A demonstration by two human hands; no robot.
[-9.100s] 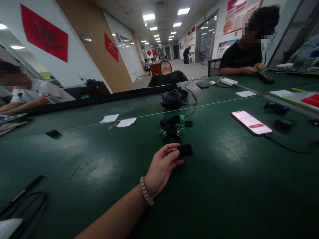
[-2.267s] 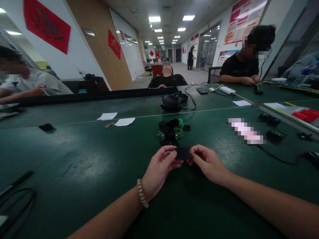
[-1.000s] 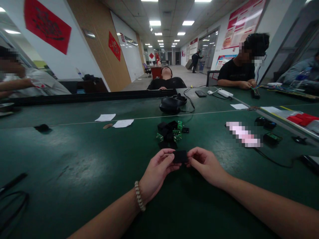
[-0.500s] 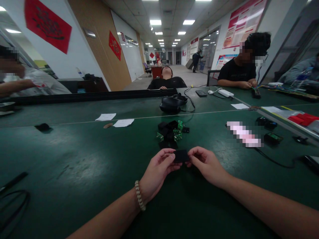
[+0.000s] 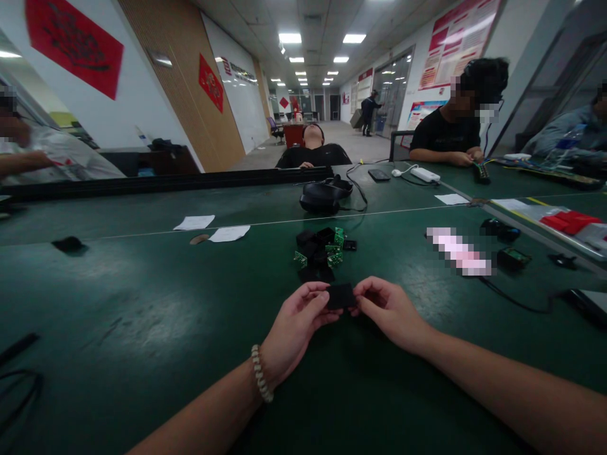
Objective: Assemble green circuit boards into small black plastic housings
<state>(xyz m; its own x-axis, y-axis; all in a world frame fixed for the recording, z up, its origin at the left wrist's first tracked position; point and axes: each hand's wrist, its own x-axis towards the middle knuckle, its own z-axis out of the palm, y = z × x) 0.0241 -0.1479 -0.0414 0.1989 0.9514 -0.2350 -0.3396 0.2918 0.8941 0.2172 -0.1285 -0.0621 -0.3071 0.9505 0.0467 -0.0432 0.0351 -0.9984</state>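
Note:
A small flat black rectangular piece, like a plastic casing [image 5: 340, 296], is held up over the green table [image 5: 180, 354]. My left hand [image 5: 303, 316], with a beaded bracelet [image 5: 261, 374] at the wrist, pinches its left side, thumb on top and fingers beneath. At its right edge, the thumb and fingertips of my right hand [image 5: 386, 309] are closed on it. Just beyond my hands lies a pile of black plastic parts [image 5: 313, 249], mixed with several green circuit boards [image 5: 334, 258].
Farther back sit a black headset-like object [image 5: 324, 196] with a cable, a phone [image 5: 379, 175] and a white power strip [image 5: 424, 174]. Paper slips [image 5: 229, 234] lie to the left. A blurred pink-white item [image 5: 459, 251] rests on the right. Other people sit around the table.
The whole view has shifted slightly, so things appear a little farther left. Both hands keep their hold on the black casing, with little visible change.

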